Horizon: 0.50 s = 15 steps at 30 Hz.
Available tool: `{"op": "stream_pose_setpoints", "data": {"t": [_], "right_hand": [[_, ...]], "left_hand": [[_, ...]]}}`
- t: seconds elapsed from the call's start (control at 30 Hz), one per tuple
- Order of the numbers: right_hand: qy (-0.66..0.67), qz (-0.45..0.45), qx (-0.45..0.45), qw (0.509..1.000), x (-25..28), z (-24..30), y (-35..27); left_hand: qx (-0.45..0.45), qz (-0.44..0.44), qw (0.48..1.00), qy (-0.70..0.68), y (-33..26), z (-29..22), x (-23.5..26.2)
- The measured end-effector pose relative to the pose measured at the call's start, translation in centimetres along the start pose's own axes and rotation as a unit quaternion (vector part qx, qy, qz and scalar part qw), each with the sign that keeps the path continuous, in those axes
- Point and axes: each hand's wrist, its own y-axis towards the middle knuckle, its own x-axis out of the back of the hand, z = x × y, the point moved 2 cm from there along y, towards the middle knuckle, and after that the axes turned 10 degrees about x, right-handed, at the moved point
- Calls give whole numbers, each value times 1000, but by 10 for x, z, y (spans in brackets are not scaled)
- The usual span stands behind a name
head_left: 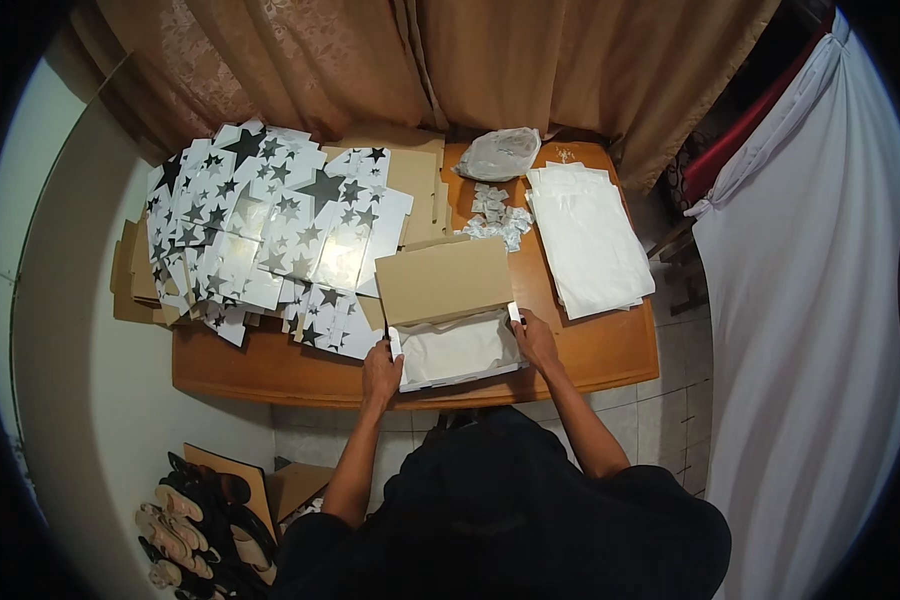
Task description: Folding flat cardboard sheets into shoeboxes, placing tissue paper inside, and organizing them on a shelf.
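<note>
An open cardboard box stands at the near edge of the table, its brown lid raised at the back. White tissue paper lines its inside. My left hand grips the box's left wall by a white side flap. On the opposite wall, my right hand is closed round the edge by the other flap. The fingertips of both hands are partly hidden by the box.
Flat star-patterned box blanks pile up on the table's left. Small sachets lie behind the box, near a clear plastic bag. White paper sheets are stacked right. Shoes sit low at left.
</note>
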Motion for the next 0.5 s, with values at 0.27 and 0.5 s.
{"op": "stream_pose_setpoints", "data": {"t": [0.27, 0.5], "right_hand": [[60, 1, -22, 998, 42, -13, 30], [83, 24, -30, 996, 61, -38, 85]], "left_hand": [[-124, -15, 988, -87, 27, -115, 24], [-184, 102, 971, -109, 94, -241, -41]]}}
